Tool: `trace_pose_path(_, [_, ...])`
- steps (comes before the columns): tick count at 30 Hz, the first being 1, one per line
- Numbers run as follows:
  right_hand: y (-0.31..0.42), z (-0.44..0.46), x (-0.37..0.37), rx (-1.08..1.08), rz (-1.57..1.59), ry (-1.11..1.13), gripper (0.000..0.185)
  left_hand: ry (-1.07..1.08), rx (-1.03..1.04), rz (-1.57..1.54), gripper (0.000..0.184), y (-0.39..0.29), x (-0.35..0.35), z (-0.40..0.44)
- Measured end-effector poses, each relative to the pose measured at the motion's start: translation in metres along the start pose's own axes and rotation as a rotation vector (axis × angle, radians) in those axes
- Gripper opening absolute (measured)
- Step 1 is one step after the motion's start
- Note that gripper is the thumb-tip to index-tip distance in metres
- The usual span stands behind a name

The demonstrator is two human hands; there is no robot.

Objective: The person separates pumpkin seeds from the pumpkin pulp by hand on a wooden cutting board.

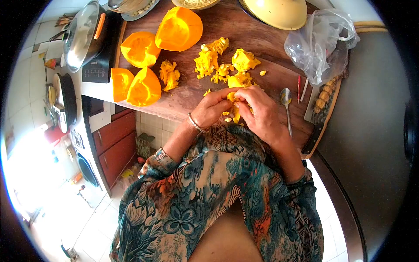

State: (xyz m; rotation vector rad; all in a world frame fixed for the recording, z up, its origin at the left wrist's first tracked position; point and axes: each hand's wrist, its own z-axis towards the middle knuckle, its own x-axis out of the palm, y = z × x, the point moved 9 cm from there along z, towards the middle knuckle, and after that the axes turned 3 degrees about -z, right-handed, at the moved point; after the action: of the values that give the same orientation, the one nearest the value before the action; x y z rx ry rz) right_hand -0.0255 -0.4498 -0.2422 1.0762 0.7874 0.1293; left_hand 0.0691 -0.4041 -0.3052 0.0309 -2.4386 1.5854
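Both hands meet at the near edge of the wooden table, fingers bent in on a clump of yellow-orange pumpkin pulp [231, 97]. My left hand [213, 110], with a bangle at the wrist, pinches it from the left. My right hand [261, 111] grips it from the right; its fingertips are partly hidden. Just beyond them lie more pulp lumps [244, 60] and a stringy pulp heap [206, 63] with seeds. A loose pumpkin seed [262, 73] rests to the right. Scooped pumpkin pieces stand at the left: a large piece [179, 28], and smaller wedges [145, 86].
A metal spoon [286, 98] lies right of my right hand, beside a red pen-like stick [299, 87]. A knife with a black handle [315, 137] lies at the right edge. Behind are a plastic bag [323, 43] and a yellow lid [279, 11]. A pot [83, 39] stands left.
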Motion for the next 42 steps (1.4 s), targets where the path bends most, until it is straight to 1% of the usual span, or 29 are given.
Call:
trace_pose_path(3, [-0.001,0.001,0.002,-0.018,-0.032,0.023,0.024,-0.009,0.022,0.029,0.038,-0.008,0.002,0.000])
trace_pose_path(6, [0.001,0.002,0.005,-0.023,-0.073,0.047,0.023,-0.002,-0.079,0.053,0.037,0.001,0.000,-0.002])
trace_pose_path(9, [0.001,0.002,0.006,-0.020,-0.093,0.067,0.023,0.002,-0.020,0.079,0.036,-0.003,0.001,-0.001])
trace_pose_path(14, [-0.001,0.000,0.012,-0.052,-0.103,0.129,0.025,-0.028,-0.017,0.018,0.036,0.003,0.001,0.000])
trace_pose_path(18, [0.001,0.001,0.008,-0.037,-0.100,0.105,0.025,-0.016,-0.020,-0.057,0.036,0.000,0.003,0.002])
trace_pose_path(21, [0.002,0.001,0.006,-0.021,-0.112,0.082,0.025,-0.050,-0.010,-0.126,0.034,0.009,0.001,0.003])
trace_pose_path(24, [-0.003,-0.002,0.007,0.003,-0.102,0.062,0.023,-0.022,-0.044,-0.053,0.033,0.002,0.004,0.001])
trace_pose_path(27, [-0.009,-0.004,0.006,0.001,-0.039,-0.003,0.020,-0.017,-0.030,-0.193,0.035,0.006,0.003,0.004])
trace_pose_path(30, [-0.011,-0.006,0.004,0.004,-0.063,-0.007,0.018,0.031,-0.001,-0.051,0.041,0.001,0.005,0.005])
trace_pose_path(33, [-0.010,-0.005,0.006,0.025,-0.077,0.033,0.017,0.056,-0.012,-0.147,0.045,0.003,0.011,0.004])
trace_pose_path(36, [-0.013,-0.006,0.008,0.038,-0.045,0.039,0.016,0.047,0.011,-0.076,0.049,-0.001,0.010,0.004])
trace_pose_path(38, [-0.015,-0.007,0.008,0.029,-0.008,0.023,0.017,0.040,0.010,-0.121,0.049,0.001,0.010,0.005])
trace_pose_path(42, [-0.013,-0.006,0.011,0.050,-0.072,0.073,0.018,0.015,0.026,-0.151,0.050,0.001,0.009,0.003])
